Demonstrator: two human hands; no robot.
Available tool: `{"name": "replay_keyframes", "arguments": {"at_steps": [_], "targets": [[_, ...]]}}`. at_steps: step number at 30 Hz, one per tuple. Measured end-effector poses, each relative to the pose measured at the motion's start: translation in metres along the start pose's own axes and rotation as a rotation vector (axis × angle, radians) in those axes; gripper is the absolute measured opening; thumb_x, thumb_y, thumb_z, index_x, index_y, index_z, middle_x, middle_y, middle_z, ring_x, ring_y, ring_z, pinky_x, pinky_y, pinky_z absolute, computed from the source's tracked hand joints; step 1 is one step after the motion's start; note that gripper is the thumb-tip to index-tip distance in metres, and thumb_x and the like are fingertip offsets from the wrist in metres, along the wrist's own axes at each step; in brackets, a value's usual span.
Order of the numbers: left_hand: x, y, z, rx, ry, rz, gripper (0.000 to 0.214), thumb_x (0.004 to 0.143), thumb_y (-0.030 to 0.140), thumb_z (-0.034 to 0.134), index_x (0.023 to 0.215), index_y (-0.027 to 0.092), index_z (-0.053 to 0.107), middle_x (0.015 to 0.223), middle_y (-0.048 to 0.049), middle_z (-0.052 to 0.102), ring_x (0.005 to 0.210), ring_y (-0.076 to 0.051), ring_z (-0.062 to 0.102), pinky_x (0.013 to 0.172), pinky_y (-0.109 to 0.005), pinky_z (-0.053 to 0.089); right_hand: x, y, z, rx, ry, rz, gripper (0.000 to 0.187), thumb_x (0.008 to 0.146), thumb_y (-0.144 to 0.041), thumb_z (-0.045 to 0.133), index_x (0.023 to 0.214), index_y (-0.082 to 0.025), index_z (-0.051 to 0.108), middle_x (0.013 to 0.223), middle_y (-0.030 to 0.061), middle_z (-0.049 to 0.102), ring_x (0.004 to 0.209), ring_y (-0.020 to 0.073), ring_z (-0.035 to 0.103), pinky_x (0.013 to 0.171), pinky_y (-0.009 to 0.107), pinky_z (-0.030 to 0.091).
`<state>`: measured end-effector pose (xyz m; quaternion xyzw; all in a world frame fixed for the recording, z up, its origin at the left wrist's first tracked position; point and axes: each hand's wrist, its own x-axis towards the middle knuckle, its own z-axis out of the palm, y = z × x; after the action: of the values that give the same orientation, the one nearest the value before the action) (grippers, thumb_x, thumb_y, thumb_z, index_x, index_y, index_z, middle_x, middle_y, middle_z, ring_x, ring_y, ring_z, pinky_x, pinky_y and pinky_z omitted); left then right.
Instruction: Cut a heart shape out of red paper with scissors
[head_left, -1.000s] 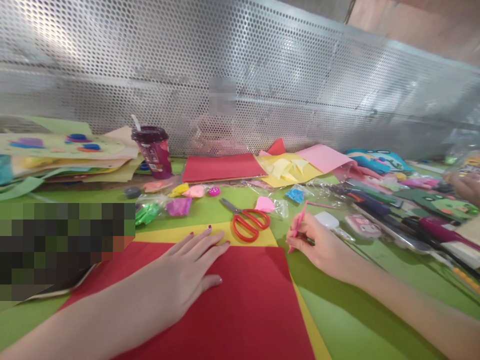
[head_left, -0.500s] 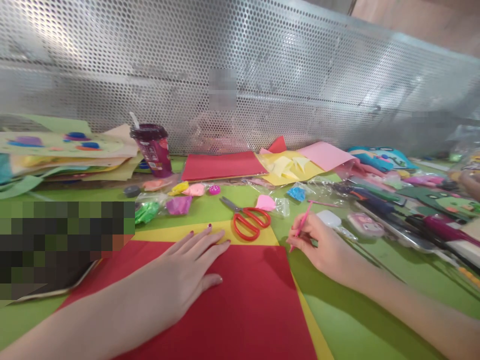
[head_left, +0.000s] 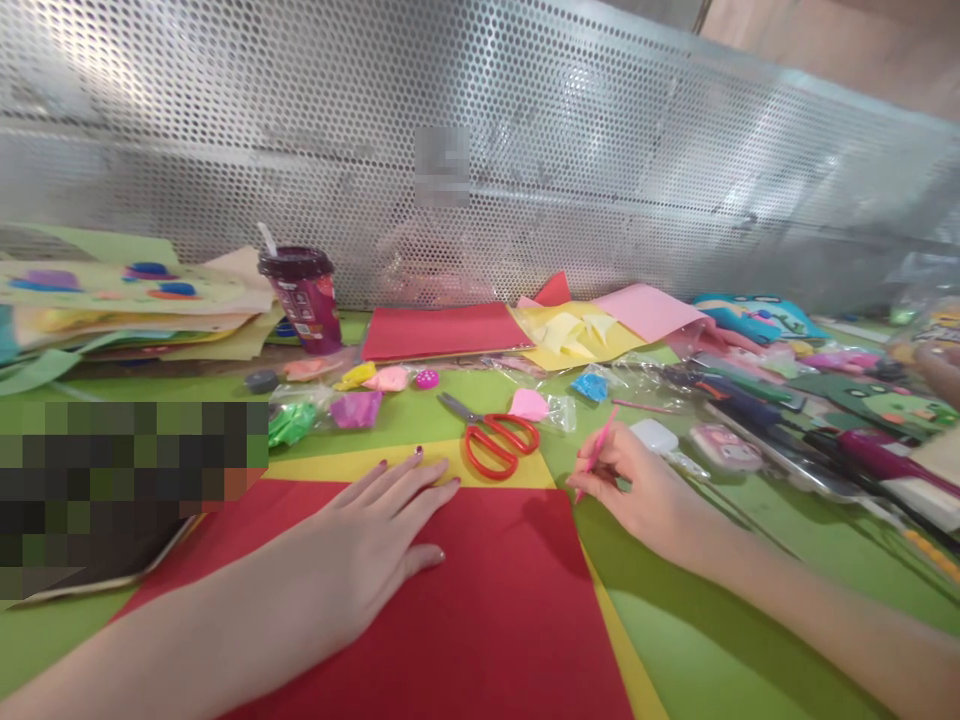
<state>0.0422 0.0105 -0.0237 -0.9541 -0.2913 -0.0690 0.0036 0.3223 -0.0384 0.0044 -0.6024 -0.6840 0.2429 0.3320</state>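
My left hand [head_left: 375, 545] lies flat with fingers spread on a red sheet of paper [head_left: 510, 600], its fingertips reaching over the sheet's top edge. Beneath the red sheet, a yellow sheet [head_left: 322, 462] shows along the top and right. Between the fingers of my right hand [head_left: 630, 490] is a slim pink clay modelling tool [head_left: 601, 440], tilted with its lower end by the red sheet's upper right corner. Whether that end touches the paper, I cannot tell. Scissors with red handles [head_left: 495, 445] rest just past my left fingertips, partly on the yellow sheet.
Small bags of coloured clay [head_left: 355, 408] lie behind the sheets. Farther back stand a purple cup [head_left: 304, 305] and a stack of red paper [head_left: 446, 330]. Pens and tools [head_left: 787, 440] crowd the right side. Another person's hand [head_left: 941, 370] shows at the right edge.
My right hand has shifted very slightly left with the pink modelling tool, toward the red sheet's corner. My left hand stays where it was.
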Motion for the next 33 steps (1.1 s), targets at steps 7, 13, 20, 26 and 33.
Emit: {"name": "replay_keyframes", "arguments": {"at_steps": [7, 13, 20, 26, 33], "targets": [[-0.001, -0.002, 0.006, 0.05, 0.016, 0.004, 0.05, 0.094, 0.043, 0.027, 0.137, 0.02, 0.038, 0.143, -0.0046, 0.035, 0.13, -0.029, 0.033, 0.104, -0.048, 0.035, -0.003, -0.004, 0.0, 0.027, 0.047, 0.023, 0.016, 0.08, -0.029, 0.052, 0.08, -0.025, 0.036, 0.07, -0.0009, 0.059, 0.068, 0.0171, 0.064, 0.067, 0.034, 0.051], [-0.001, -0.002, 0.006, 0.119, 0.028, 0.028, 0.051, 0.096, 0.043, 0.02, 0.137, 0.018, 0.037, 0.143, -0.0048, 0.035, 0.131, -0.029, 0.032, 0.103, -0.048, 0.035, -0.004, -0.006, -0.002, 0.051, 0.04, 0.033, 0.014, 0.082, -0.028, 0.05, 0.085, -0.024, 0.036, 0.071, -0.0016, 0.055, 0.069, 0.0167, 0.064, 0.067, 0.034, 0.053], [-0.002, -0.004, 0.01, 0.089, 0.075, 0.037, 0.047, 0.095, 0.043, 0.029, 0.136, 0.022, 0.039, 0.142, -0.0028, 0.037, 0.13, -0.029, 0.034, 0.103, -0.048, 0.036, -0.004, -0.002, -0.001, 0.079, -0.017, -0.006, 0.012, 0.083, -0.025, 0.048, 0.086, -0.023, 0.037, 0.069, -0.0039, 0.049, 0.067, 0.0146, 0.063, 0.067, 0.032, 0.053], [-0.001, -0.003, 0.009, 0.095, 0.073, 0.033, 0.048, 0.095, 0.043, 0.028, 0.135, 0.021, 0.041, 0.141, -0.0035, 0.038, 0.128, -0.03, 0.037, 0.102, -0.048, 0.037, -0.004, -0.002, -0.001, 0.082, 0.014, -0.005, 0.012, 0.083, -0.024, 0.047, 0.086, -0.023, 0.036, 0.069, -0.0034, 0.049, 0.068, 0.0146, 0.063, 0.067, 0.032, 0.053], [0.002, 0.0, 0.002, 0.089, 0.001, 0.026, 0.051, 0.095, 0.042, 0.026, 0.135, 0.015, 0.04, 0.141, -0.0073, 0.036, 0.129, -0.032, 0.034, 0.101, -0.051, 0.037, -0.003, -0.001, 0.0, 0.109, -0.016, 0.015, 0.013, 0.081, -0.025, 0.049, 0.085, -0.023, 0.037, 0.069, -0.0038, 0.048, 0.068, 0.0142, 0.061, 0.068, 0.032, 0.052]]}}
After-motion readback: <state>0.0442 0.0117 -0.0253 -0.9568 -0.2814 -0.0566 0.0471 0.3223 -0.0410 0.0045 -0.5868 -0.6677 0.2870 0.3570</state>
